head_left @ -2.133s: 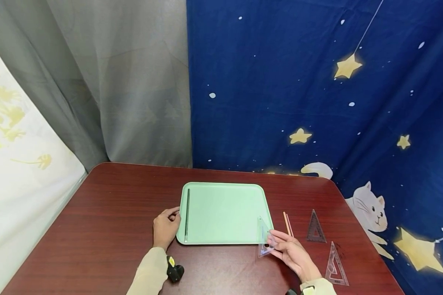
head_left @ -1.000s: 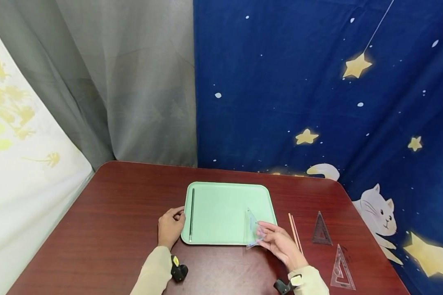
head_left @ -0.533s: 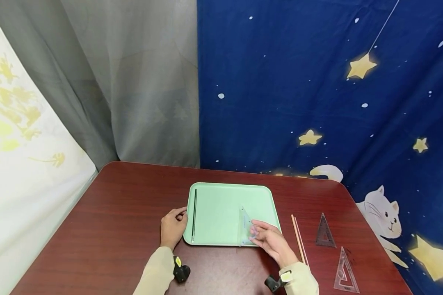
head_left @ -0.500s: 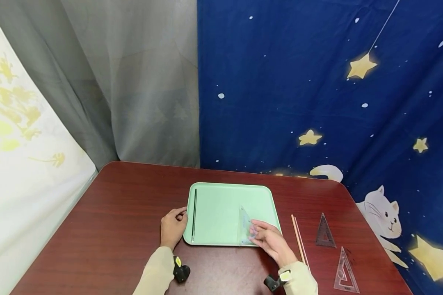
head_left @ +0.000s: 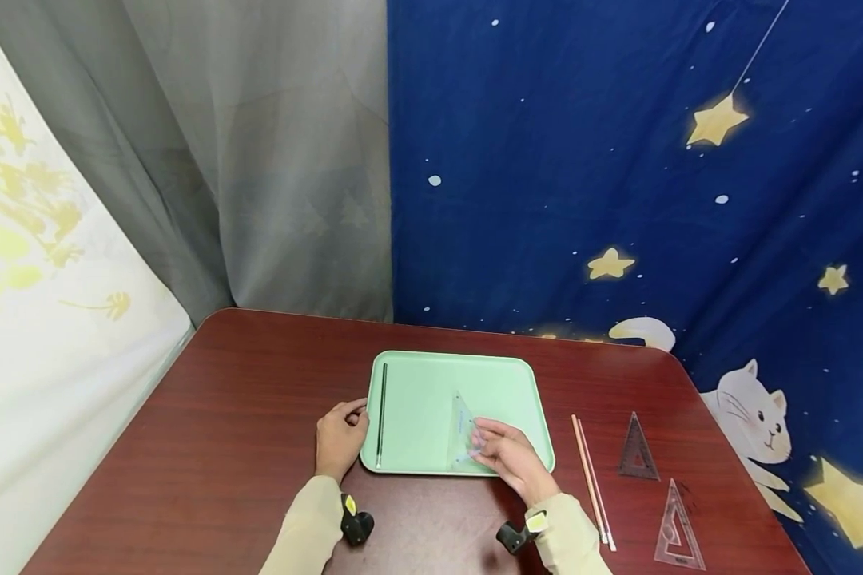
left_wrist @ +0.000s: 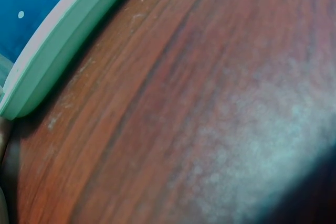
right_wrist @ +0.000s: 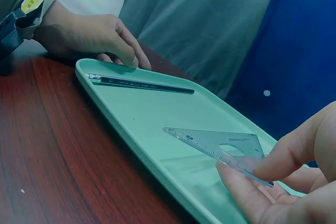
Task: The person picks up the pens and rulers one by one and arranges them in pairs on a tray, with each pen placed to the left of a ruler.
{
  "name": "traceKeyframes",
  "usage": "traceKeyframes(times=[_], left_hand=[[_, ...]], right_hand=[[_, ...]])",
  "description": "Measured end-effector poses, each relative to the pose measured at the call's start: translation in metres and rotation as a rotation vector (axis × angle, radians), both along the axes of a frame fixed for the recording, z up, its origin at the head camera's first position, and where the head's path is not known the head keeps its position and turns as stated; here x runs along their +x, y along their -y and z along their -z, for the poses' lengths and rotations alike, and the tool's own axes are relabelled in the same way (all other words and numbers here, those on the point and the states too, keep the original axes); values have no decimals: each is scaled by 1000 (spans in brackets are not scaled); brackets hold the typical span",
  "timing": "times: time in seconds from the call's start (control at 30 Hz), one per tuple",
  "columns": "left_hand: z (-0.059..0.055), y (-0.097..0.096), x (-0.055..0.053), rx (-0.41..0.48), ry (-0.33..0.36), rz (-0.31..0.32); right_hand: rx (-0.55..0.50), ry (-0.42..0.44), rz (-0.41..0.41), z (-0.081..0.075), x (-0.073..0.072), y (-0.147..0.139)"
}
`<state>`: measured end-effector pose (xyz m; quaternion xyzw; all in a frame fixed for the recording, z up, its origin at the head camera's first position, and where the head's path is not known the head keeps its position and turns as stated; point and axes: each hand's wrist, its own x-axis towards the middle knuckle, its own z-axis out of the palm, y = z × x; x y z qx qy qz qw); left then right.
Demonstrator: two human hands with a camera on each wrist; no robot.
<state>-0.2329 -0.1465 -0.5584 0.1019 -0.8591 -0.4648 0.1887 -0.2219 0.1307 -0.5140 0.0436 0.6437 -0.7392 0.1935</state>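
In the head view my right hand pinches a clear triangular set square over the right half of the green tray. The right wrist view shows that set square tilted between thumb and fingertips, with ruler marks along its edge and a hole in its middle. My left hand grips the tray's left rim with thumb and curled fingers. Inside the tray, along that same side, lies a black pencil. Only the tray's outer wall and tabletop fill most of the left wrist view.
On the red-brown table, right of the tray, two thin light-coloured sticks lie side by side. Farther right are a dark set square and a clear set square. Grey and blue curtains hang behind the table.
My right hand has carried the set square leftward from the tray's right front corner to over its right half, uncovering more of the sticks. The left hand stays at the rim.
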Motion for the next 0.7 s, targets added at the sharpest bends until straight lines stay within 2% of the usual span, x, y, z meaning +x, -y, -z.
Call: traceKeyframes(times=[0.13,0.53,0.7], left_hand=[[2,0,-1,5,-11,1],[0,0,1,9,26,7],[0,-1,2,1,7,-4]], right_hand=[[6,6,-4,0,-5,9],[14,4,8,-3,-14,24],[11,4,-3,-1,-18,35]])
